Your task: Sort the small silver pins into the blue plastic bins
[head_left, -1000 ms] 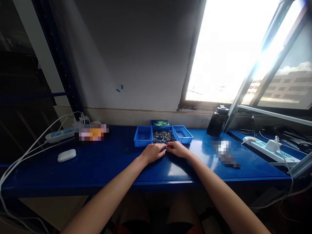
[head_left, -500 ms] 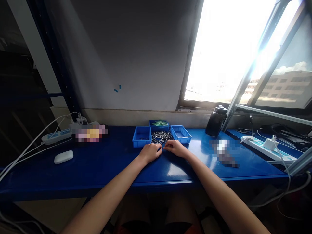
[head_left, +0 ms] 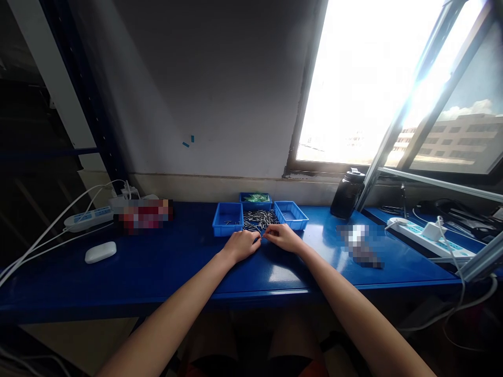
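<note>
My left hand (head_left: 242,246) and my right hand (head_left: 283,238) meet fingertip to fingertip just in front of a pile of small dark and silvery metal pieces (head_left: 259,218). Both hands are closed in a pinch. Something tiny and thin seems to sit between the fingertips, too small to name. To the left of the pile stands a blue bin (head_left: 228,231) with a few small pieces inside. Another blue bin (head_left: 296,224) is on the right. Behind the pile, a third blue bin (head_left: 245,204) holds green material (head_left: 256,197).
On the blue table (head_left: 157,283), a white rounded case (head_left: 100,252) and a power strip (head_left: 88,219) lie to the left. At the right are a black bottle (head_left: 347,195), a blurred-out item (head_left: 359,246), a metal frame post (head_left: 377,157) and another power strip (head_left: 428,238) with cables.
My right fingertips have shifted slightly towards the left hand's, both still pinched. The whole view has drifted a little; the bins and the pile stay in place.
</note>
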Motion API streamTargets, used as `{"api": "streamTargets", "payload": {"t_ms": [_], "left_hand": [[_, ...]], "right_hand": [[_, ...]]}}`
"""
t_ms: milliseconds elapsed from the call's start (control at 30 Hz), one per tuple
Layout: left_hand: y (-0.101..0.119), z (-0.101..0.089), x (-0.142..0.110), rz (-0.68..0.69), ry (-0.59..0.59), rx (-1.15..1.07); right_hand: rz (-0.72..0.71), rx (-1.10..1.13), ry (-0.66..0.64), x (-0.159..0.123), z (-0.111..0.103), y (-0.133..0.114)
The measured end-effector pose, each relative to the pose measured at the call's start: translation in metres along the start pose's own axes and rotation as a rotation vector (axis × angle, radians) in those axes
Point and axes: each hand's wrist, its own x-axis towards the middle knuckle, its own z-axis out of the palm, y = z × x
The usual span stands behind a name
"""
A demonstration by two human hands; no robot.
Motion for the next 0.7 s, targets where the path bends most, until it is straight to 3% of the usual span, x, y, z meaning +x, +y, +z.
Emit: {"api": "streamTargets", "payload": {"t_ms": [400,700], "left_hand": [[-0.0006,-0.0007,0.0003,-0.035,0.008,0.007],[-0.0004,-0.0016,-0.0003,0.032,0.071,-0.016]], "right_hand": [[0.015,0.014,-0.086,-0.0006,-0.0003,0.0012],[0.015,0.0,-0.098,0.0001,0.0007,0.0041]]}}
